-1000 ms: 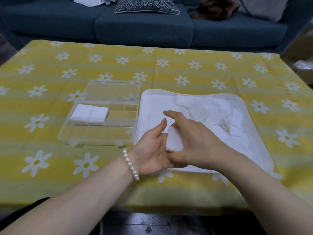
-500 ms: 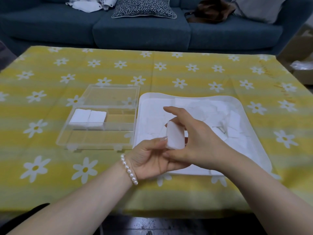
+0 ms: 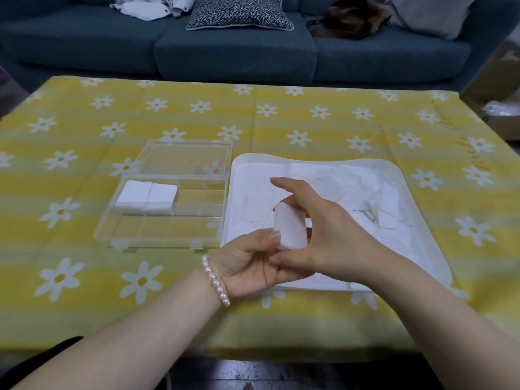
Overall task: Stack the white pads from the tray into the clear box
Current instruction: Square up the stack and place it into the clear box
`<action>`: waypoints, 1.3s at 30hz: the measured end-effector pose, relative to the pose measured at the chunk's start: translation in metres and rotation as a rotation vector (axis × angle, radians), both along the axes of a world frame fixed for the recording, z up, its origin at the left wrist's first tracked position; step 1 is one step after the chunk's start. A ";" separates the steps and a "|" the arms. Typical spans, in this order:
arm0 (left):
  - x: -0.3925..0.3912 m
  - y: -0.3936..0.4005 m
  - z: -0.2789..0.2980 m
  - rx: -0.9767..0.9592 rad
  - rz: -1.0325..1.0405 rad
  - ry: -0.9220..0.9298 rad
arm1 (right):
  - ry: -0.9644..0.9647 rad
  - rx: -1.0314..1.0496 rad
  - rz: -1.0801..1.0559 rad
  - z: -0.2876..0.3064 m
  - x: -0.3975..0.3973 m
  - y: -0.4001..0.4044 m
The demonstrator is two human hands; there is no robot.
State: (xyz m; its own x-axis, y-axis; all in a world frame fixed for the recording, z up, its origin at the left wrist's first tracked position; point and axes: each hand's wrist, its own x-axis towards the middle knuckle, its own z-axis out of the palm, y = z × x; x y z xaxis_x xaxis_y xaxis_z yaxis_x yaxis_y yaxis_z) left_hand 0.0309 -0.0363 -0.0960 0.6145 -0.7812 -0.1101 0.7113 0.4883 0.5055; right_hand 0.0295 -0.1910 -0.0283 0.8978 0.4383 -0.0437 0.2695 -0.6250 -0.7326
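A small stack of white pads (image 3: 289,228) stands upright between both hands, above the near left corner of the white tray (image 3: 427,249). My left hand (image 3: 253,263) grips it from below, thumb on its front face. My right hand (image 3: 323,235) holds it from the right and behind, index finger stretched out over it. Several loose white pads (image 3: 380,204) lie in the tray's right half. The clear box (image 3: 168,209), lid open flat behind it, sits left of the tray. Two stacks of pads (image 3: 146,197) fill its back left compartments.
A yellow tablecloth with white daisies (image 3: 309,128) covers the table. A blue sofa (image 3: 236,49) with a patterned cushion, a brown bag and white cloth stands behind the far edge. A cardboard box (image 3: 503,119) sits off the right side.
Both hands have raised the stack of pads slightly and tilted it upright. My left thumb has closed onto its front. The head view has shifted a little downward.
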 end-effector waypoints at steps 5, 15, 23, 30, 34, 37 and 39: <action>0.000 -0.001 -0.001 -0.017 -0.002 0.019 | -0.001 -0.008 0.002 0.000 0.000 0.000; 0.004 -0.002 0.003 -0.015 0.018 0.091 | 0.020 -0.028 0.016 0.000 0.000 0.000; 0.002 -0.004 0.000 -0.006 0.063 0.166 | 0.001 -0.098 0.042 -0.003 0.001 0.001; 0.003 -0.006 0.003 -0.038 0.065 0.121 | 0.047 -0.103 0.056 0.003 0.004 -0.009; 0.003 -0.005 0.005 -0.078 0.038 0.141 | 0.032 -0.141 0.057 0.004 0.005 -0.009; 0.003 -0.005 0.007 -0.087 0.010 0.115 | -0.003 -0.160 0.051 -0.001 0.005 -0.007; 0.003 -0.005 0.007 -0.044 0.015 0.107 | -0.016 -0.169 0.049 -0.003 0.006 -0.007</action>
State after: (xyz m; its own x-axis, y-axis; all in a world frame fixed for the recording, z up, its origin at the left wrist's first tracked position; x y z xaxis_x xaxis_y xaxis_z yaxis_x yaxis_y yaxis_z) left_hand 0.0342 -0.0414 -0.0891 0.6124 -0.7779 -0.1410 0.7527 0.5191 0.4050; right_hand 0.0355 -0.1983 -0.0310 0.8765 0.4695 -0.1067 0.3136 -0.7248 -0.6134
